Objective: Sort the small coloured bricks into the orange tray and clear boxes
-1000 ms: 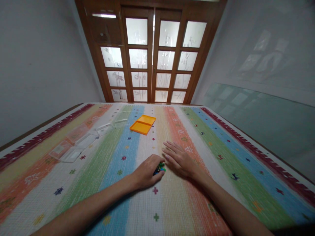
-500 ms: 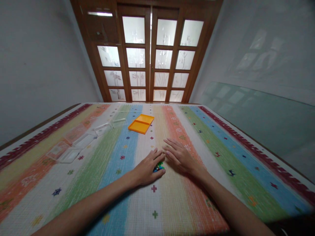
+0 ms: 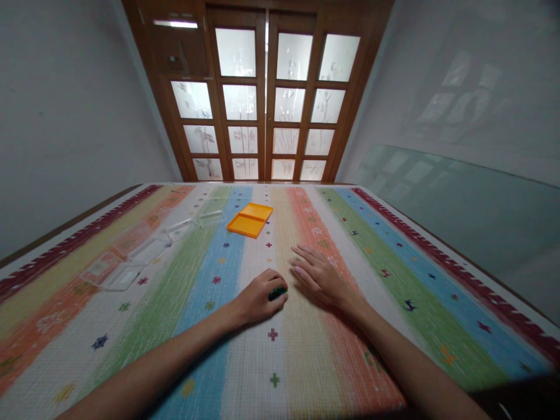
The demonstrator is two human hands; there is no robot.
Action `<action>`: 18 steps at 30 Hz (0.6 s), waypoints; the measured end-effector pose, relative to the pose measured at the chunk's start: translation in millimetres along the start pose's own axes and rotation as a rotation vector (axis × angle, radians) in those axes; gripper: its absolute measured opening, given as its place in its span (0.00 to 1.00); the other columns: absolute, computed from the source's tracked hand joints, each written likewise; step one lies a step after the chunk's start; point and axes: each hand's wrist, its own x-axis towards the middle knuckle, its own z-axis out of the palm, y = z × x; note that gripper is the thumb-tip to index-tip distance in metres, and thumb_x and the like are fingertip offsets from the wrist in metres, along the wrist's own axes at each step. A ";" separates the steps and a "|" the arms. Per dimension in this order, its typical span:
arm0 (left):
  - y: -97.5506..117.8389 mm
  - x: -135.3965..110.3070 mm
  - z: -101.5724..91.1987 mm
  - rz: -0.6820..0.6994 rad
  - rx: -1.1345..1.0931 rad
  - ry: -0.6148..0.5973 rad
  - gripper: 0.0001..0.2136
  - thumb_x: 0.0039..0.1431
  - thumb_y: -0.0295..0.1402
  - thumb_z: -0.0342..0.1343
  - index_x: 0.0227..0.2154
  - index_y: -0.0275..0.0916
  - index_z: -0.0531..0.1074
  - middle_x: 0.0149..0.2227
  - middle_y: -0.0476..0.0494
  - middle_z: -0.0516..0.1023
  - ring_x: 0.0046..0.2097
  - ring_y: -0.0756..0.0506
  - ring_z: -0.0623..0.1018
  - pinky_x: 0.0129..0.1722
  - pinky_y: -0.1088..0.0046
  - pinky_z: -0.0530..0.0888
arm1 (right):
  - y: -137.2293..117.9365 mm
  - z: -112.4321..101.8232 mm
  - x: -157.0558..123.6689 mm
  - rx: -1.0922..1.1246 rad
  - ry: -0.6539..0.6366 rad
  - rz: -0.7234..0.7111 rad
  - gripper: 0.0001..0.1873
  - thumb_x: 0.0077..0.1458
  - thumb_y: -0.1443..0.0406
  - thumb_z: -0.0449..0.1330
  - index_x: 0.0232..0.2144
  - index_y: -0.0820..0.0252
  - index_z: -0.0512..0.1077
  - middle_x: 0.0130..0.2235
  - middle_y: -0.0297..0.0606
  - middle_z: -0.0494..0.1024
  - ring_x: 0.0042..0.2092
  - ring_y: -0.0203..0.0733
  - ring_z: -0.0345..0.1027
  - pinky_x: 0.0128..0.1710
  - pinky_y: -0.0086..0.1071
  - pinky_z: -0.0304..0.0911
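My left hand [image 3: 261,297] is closed with curled fingers around some small green and blue pieces [image 3: 277,292], near the middle of the table. Only a dark green bit shows between thumb and fingers, so their kind and shape cannot be made out. Just to the right, my right hand [image 3: 321,277] lies palm down with its fingers stretched out. It holds nothing that I can see, and a narrow gap separates the two hands. Beyond them lies an orange, shallow case [image 3: 250,220], opened flat with two bare halves.
Several clear plastic boxes [image 3: 118,277] lie opened along the left side of the table. A striped tablecloth [image 3: 175,303] with small printed figures covers the table. A glass panel [image 3: 459,204] leans at the right wall. Wooden doors [image 3: 265,116] with glass panes stand behind.
My left hand's fingers have curled in and closed round the green and blue pieces, which showed more openly before, and it has drawn slightly left. My right hand has hardly moved.
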 end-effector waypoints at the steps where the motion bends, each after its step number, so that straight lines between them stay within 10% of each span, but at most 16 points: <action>1: 0.8 0.4 -1.4 -0.009 -0.008 -0.004 0.06 0.63 0.31 0.57 0.39 0.39 0.77 0.42 0.39 0.79 0.46 0.42 0.77 0.51 0.62 0.75 | -0.1 -0.1 0.1 -0.001 0.002 -0.002 0.17 0.70 0.66 0.49 0.50 0.60 0.77 0.61 0.52 0.73 0.65 0.54 0.63 0.63 0.55 0.62; 9: 9.7 7.7 -16.4 -0.136 -0.195 0.007 0.18 0.74 0.43 0.42 0.45 0.40 0.75 0.44 0.40 0.81 0.47 0.43 0.79 0.50 0.64 0.73 | 0.6 -1.9 0.8 0.007 0.003 -0.008 0.17 0.71 0.65 0.48 0.48 0.60 0.77 0.61 0.52 0.74 0.65 0.53 0.64 0.63 0.56 0.63; 18: 5.2 11.6 -61.1 -0.242 0.006 0.307 0.28 0.71 0.53 0.38 0.20 0.41 0.63 0.22 0.48 0.69 0.27 0.47 0.71 0.35 0.69 0.71 | 2.1 -2.0 -0.3 0.000 0.002 -0.019 0.16 0.70 0.66 0.49 0.49 0.59 0.77 0.61 0.50 0.74 0.65 0.53 0.64 0.63 0.56 0.64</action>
